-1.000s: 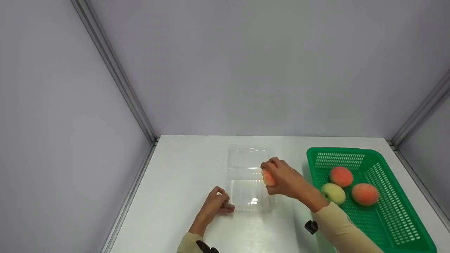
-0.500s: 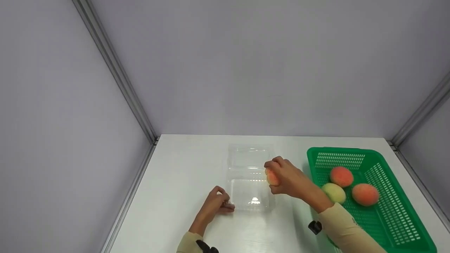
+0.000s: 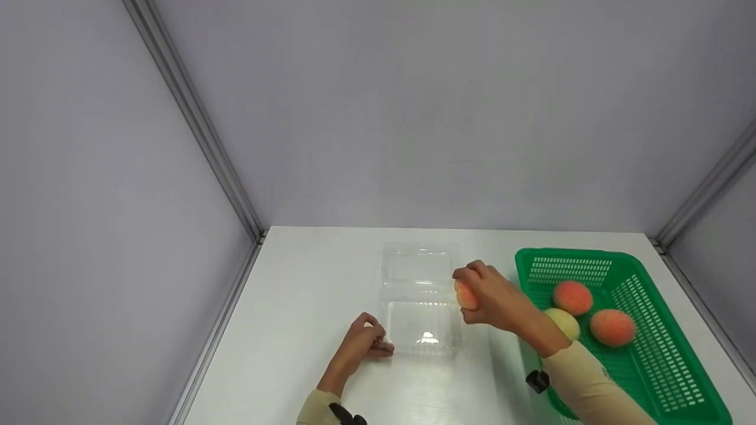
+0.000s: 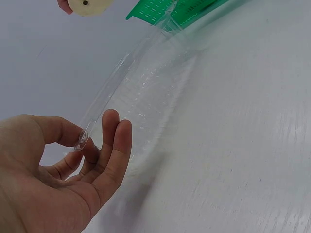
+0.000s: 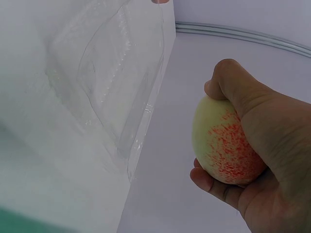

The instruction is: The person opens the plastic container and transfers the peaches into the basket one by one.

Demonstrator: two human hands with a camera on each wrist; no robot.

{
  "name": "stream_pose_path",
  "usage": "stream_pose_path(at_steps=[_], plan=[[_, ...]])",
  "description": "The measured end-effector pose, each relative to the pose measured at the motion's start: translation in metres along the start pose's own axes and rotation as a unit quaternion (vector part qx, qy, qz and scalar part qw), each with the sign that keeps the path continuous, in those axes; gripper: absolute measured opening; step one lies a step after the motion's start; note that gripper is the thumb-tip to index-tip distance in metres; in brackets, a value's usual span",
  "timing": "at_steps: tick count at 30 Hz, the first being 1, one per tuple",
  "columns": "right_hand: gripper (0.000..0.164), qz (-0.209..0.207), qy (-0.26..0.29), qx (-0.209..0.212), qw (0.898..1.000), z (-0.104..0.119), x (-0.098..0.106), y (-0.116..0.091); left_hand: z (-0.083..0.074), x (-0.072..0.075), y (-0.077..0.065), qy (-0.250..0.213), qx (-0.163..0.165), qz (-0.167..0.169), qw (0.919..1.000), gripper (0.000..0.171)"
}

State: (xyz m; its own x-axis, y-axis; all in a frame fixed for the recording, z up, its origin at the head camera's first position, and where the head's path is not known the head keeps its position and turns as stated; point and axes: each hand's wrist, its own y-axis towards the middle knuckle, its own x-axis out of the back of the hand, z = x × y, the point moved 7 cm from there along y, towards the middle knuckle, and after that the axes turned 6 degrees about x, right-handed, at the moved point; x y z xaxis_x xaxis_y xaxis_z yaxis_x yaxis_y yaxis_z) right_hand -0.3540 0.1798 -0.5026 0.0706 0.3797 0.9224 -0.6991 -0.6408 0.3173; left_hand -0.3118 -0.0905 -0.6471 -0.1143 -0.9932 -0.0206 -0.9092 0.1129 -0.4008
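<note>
My right hand (image 3: 493, 298) grips a peach (image 5: 226, 141), pale yellow-green with red speckles, thumb on one side and fingers on the other. It is held up at the right side of a clear plastic clamshell box (image 3: 419, 324), whose lid (image 3: 418, 265) lies folded back toward the wall. Nothing shows inside the box. My left hand (image 3: 363, 342) pinches the near left corner of the box's rim between thumb and finger; in the left wrist view its other fingers (image 4: 119, 150) stretch along the outside wall.
On the right stands a green basket (image 3: 655, 295) with two red peaches, one of them the front peach (image 3: 613, 327), and a yellow-green peach (image 3: 564, 323) partly behind my right forearm. A grey wall (image 3: 449, 118) rises behind the white table (image 3: 307, 283).
My right hand has moved a little to the right with the peach, from over the box's right edge to just beyond it. The left hand and the box stay in place.
</note>
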Motion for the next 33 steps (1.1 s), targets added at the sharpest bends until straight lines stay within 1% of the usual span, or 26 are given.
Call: stream_pose_path(at_steps=[9,13,19,27,30,33], plan=[[0.065,-0.022,-0.006,0.010,1.000,-0.008,0.004,-0.010,0.001,0.000,0.001,-0.001,0.006,0.003,1.0000,0.019],[0.065,-0.027,-0.006,0.003,1.000,-0.013,0.006,-0.016,0.002,0.000,0.002,0.001,0.007,0.000,1.0000,0.019],[0.066,-0.020,0.001,-0.018,1.000,-0.022,0.009,-0.021,0.003,0.000,0.003,0.004,0.012,-0.006,0.9999,0.018],[0.063,-0.023,0.003,-0.018,1.000,-0.031,0.014,-0.026,0.002,0.000,0.003,0.006,0.011,-0.011,0.9999,0.019],[0.063,-0.016,0.005,-0.023,1.000,-0.034,0.015,-0.028,0.002,0.000,0.003,0.007,0.010,-0.012,0.9999,0.019],[0.063,-0.002,0.004,-0.037,0.999,-0.038,0.014,-0.030,0.001,0.000,0.003,0.009,0.007,-0.011,0.9999,0.019]])
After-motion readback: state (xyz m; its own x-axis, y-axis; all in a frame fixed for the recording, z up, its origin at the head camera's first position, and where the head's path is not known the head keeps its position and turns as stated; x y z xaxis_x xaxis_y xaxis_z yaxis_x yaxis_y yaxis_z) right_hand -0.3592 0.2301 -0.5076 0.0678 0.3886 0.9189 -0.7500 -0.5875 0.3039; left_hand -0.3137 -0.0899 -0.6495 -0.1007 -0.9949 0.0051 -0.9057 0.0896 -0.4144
